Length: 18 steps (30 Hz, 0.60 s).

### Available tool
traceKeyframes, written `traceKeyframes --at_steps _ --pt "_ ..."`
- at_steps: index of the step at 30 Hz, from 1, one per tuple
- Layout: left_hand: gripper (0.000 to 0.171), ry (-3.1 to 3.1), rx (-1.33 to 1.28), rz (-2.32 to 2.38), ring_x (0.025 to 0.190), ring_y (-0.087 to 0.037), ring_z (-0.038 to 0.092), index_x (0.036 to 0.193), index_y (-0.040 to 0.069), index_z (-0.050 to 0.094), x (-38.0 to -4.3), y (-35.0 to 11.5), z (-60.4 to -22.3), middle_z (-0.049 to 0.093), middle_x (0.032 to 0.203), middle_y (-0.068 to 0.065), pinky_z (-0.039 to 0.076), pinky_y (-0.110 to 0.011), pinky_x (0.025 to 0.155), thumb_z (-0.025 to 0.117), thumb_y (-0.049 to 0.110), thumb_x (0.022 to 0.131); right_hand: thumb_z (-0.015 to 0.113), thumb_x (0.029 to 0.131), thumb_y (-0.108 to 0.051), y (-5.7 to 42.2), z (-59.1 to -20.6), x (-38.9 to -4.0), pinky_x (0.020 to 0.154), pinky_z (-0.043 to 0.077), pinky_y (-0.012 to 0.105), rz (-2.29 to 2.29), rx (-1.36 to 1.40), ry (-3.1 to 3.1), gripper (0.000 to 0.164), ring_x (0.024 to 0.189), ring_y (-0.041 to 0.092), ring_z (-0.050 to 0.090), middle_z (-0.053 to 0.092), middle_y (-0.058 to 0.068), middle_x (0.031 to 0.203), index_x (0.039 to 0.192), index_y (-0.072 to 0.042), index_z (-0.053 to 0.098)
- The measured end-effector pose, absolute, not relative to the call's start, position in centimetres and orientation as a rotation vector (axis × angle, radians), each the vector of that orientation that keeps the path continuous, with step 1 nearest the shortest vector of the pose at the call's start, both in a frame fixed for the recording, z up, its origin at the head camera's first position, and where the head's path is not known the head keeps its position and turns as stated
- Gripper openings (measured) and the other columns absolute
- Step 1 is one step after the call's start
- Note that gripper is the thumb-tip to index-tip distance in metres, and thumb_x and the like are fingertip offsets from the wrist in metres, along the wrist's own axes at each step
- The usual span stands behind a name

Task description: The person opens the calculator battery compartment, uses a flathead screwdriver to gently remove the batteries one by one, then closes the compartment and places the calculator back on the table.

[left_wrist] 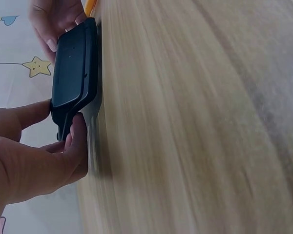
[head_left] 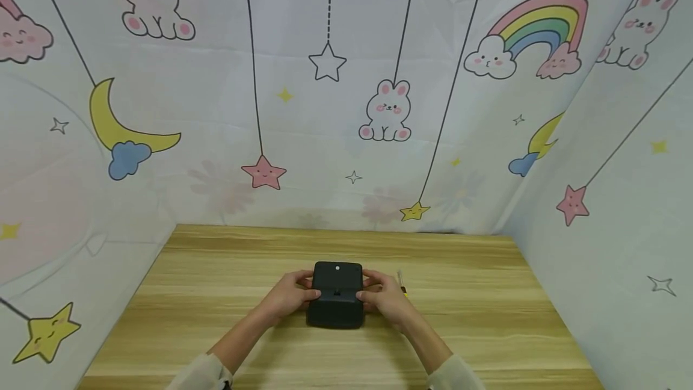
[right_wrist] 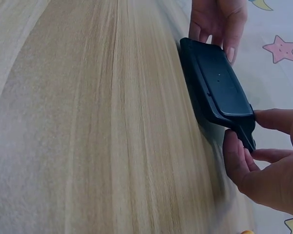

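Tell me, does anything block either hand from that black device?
Nothing visible: the left hand and right hand each have a grip on the black device. The yellow-and-black tool lies beyond the right hand.

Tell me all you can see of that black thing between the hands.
The black object has rounded corners and looks like hard plastic. Its flatter far section bears a small white dot; its near section is raised, with a small dark detail between. The left hand and right hand grip its sides, low over the wooden table; whether it touches the wood is unclear.
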<state>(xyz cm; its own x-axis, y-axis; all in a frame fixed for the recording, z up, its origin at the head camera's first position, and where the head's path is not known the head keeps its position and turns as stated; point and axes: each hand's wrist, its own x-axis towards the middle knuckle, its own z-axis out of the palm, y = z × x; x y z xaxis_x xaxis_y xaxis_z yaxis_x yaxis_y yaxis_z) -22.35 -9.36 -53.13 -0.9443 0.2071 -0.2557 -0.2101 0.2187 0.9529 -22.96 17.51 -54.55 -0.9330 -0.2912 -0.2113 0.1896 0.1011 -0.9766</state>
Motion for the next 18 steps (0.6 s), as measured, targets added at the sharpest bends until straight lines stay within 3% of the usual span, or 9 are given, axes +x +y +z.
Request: traceKeyframes --at_steps 18 --pt "0.061 2.278 0.033 1.644 0.09 -0.021 0.068 0.152 -0.013 0.046 -22.47 -8.81 -52.94 0.058 0.117 -0.018 0.063 -0.038 0.078 0.072 0.002 0.099 0.069 0.099 0.002 17.63 -54.85 -23.03 0.079 0.062 0.037 -1.845 -0.117 2.049 0.067 0.099 0.022 0.063 0.049 0.023 0.13 0.159 0.008 0.04"
